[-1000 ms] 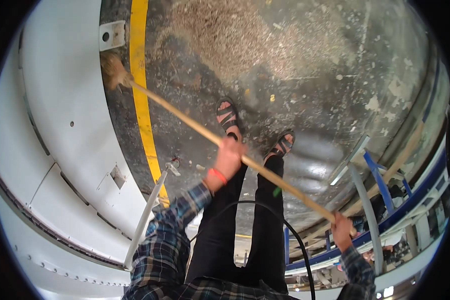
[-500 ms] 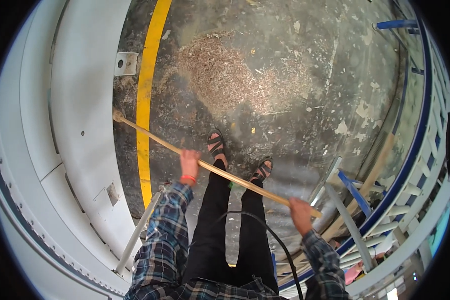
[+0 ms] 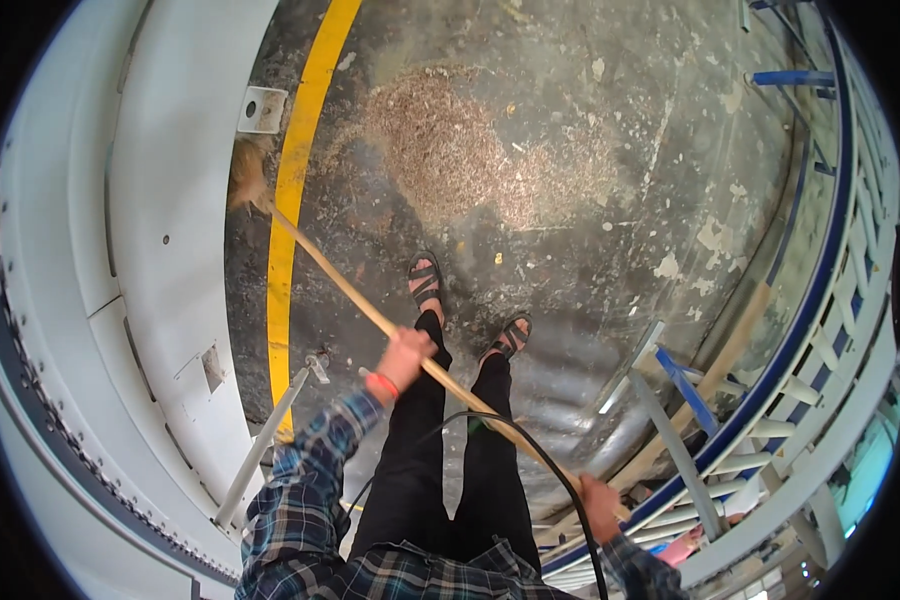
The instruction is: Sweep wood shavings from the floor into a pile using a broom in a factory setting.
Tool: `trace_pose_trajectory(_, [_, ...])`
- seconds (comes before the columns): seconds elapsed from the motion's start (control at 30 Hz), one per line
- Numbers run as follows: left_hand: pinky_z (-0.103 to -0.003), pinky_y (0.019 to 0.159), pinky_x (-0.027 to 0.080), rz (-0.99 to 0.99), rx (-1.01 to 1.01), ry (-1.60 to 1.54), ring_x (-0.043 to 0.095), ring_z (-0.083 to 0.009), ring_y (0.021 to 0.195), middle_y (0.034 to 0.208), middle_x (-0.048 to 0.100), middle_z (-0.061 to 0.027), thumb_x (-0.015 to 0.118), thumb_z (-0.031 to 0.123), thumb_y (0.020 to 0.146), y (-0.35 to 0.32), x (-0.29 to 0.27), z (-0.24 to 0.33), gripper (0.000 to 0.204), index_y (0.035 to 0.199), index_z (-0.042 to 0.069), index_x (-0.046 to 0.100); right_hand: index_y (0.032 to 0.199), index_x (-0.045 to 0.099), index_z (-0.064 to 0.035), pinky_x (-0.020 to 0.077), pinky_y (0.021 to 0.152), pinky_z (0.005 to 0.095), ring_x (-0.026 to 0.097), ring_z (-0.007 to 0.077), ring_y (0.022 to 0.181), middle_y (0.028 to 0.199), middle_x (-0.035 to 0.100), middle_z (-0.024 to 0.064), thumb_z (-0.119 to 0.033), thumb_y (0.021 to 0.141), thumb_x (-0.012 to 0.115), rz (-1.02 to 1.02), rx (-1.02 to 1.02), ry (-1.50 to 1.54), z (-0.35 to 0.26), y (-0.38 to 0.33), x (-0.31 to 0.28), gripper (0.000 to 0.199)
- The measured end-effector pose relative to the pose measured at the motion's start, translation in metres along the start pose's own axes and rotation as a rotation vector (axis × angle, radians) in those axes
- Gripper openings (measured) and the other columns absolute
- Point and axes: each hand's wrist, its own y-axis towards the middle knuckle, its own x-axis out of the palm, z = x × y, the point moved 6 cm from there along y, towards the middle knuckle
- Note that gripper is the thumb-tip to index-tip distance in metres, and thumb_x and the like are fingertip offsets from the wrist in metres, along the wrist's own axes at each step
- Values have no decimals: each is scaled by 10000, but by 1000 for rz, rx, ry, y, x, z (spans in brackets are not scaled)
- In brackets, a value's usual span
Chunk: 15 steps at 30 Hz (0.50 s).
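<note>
A long-handled broom slants across in front of my legs, its wooden handle gripped at two places. My left hand, with a red band at the wrist, is wrapped round the middle of the handle. Near its lower right end my right hand is closed on it too. The tan bristle head rests by the foot of the white machine panel, left of the yellow floor line. Heaped brown sweepings lie on the floor ahead of my feet, spreading thinner to the right.
The white machine panel walls the left side, with a small metal bracket at its base. A yellow line runs along it. Blue and white railing curves along the right. A black cable hangs before my legs.
The broom head has moved forward along the panel's foot and shows more fully. Its handle is now steeper; my left hand has come lower and rightward, my right hand lower.
</note>
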Motion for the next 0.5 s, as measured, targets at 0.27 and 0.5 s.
trace_pose_trajectory(0.27, [-393,781,404,120,-204,-26,523,-250,813,787,489,-56,542,144,722,-16,-40,45,121,776,124,650,873,529,-108,446,583,461,599,336,685,741,576,116,-103,768,541,212,-119,-115,11,-30,-74,106])
trace_pose_trajectory(0.5, [-455,1026,351,188,-345,139,542,-255,906,775,505,-64,599,113,673,-27,-48,-105,151,788,122,697,865,531,-94,446,570,471,608,345,680,758,588,126,-133,831,509,328,-190,-4,-112,42,-59,56])
